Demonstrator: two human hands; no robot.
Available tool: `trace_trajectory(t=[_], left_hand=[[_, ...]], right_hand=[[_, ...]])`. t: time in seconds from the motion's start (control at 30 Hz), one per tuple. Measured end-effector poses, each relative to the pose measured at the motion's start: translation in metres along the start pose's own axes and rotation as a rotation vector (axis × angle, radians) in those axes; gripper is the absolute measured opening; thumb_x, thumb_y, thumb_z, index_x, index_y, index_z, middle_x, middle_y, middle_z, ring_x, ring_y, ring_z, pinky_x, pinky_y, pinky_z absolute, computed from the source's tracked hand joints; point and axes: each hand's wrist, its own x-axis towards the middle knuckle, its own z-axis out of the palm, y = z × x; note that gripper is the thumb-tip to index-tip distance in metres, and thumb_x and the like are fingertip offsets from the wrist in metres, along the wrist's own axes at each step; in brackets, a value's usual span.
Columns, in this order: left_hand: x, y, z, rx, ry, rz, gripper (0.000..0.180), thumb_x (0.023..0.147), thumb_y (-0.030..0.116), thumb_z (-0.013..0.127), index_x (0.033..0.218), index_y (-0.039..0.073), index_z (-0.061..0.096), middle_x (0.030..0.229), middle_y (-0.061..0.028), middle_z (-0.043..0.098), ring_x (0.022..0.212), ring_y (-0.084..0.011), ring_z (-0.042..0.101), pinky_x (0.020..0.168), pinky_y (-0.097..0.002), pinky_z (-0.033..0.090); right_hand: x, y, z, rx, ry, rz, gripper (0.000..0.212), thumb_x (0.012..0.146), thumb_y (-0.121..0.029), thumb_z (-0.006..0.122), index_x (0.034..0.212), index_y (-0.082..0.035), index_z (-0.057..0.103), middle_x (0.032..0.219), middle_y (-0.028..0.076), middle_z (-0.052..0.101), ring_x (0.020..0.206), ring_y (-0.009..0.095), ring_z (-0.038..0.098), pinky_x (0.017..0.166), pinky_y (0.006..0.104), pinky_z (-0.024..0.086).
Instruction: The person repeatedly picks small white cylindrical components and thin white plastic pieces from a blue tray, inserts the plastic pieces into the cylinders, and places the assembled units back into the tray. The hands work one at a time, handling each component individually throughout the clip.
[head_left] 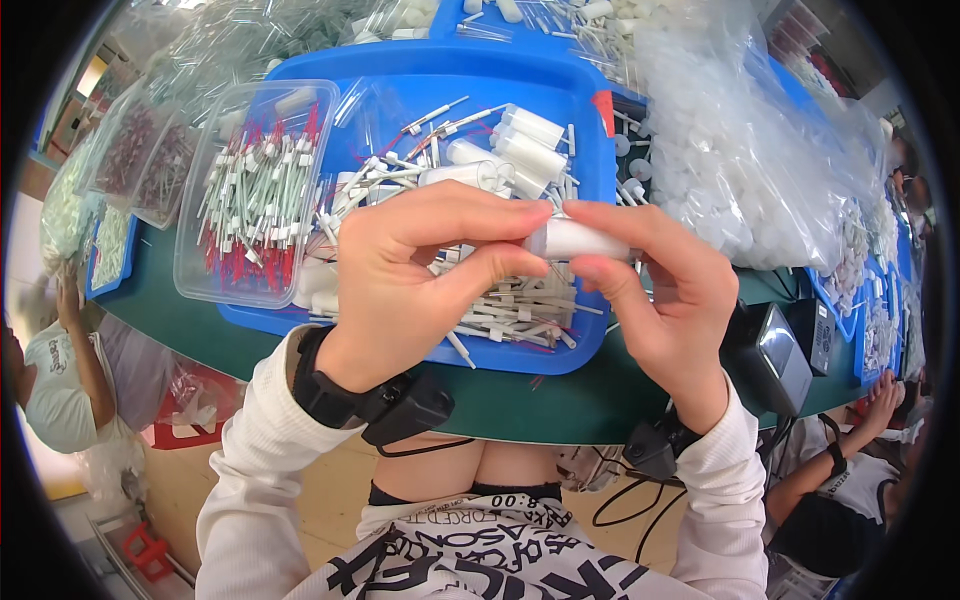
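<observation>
Above blue tray's (590,150) near edge, left hand (410,270) and right hand (660,290) pinching white tube (580,240), parts crowding around.

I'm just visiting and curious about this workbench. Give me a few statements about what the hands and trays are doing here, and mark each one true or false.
1. Both hands hold one small white tube between them. True: the left hand and right hand pinch the white tube at its ends.
2. The tube is held over a red tray. False: the blue tray is under it.
3. A clear plastic box of red-tipped sticks lies to the left of the hands. True.
4. The table top is bare wood. False: the table is green.
5. Both wrists are bare. False: each wears a black band.
</observation>
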Motion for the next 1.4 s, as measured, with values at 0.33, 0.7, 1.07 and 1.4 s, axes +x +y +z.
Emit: trace_trajectory(t=[0.33,0.7,1.07,1.4], left_hand=[[0.002,0.004,0.0,-0.06,0.022,0.04,0.029,0.066,-0.015,0.061,0.092,-0.004,0.064,0.094,-0.0182,0.062,0.081,-0.0205,0.062,0.069,-0.0267,0.052],[0.007,0.008,-0.007,-0.13,-0.044,0.068,0.031,0.061,-0.011,0.071,0.09,-0.004,0.063,0.09,-0.0171,0.063,0.087,-0.0218,0.06,0.073,-0.0295,0.049],[0.007,0.007,-0.01,0.061,-0.083,0.152,0.029,0.065,-0.012,0.065,0.093,-0.005,0.063,0.095,-0.0195,0.062,0.085,-0.022,0.061,0.07,-0.0289,0.049],[0.007,0.008,0.003,-0.08,0.03,0.11,0.032,0.062,-0.012,0.069,0.091,-0.005,0.059,0.1,-0.0185,0.058,0.092,-0.0238,0.059,0.078,-0.0317,0.05]], right_hand=[[0.007,-0.002,-0.004,-0.143,-0.003,-0.316,0.029,0.064,0.005,0.068,0.093,-0.003,0.066,0.082,0.011,0.063,0.069,0.019,0.062,0.058,0.0251,0.049],[0.002,-0.005,-0.002,-0.143,0.084,-0.38,0.035,0.06,0.01,0.068,0.093,-0.001,0.065,0.084,0.012,0.063,0.071,0.019,0.062,0.06,0.0246,0.05],[0.005,-0.003,0.001,-0.143,0.065,-0.397,0.032,0.061,0.01,0.067,0.091,-0.001,0.066,0.084,0.012,0.063,0.071,0.02,0.062,0.061,0.0246,0.05],[-0.002,-0.006,-0.001,0.225,-0.038,0.03,0.029,0.075,-0.004,0.065,0.102,0.004,0.058,0.093,0.012,0.063,0.079,0.017,0.062,0.07,0.025,0.048]])
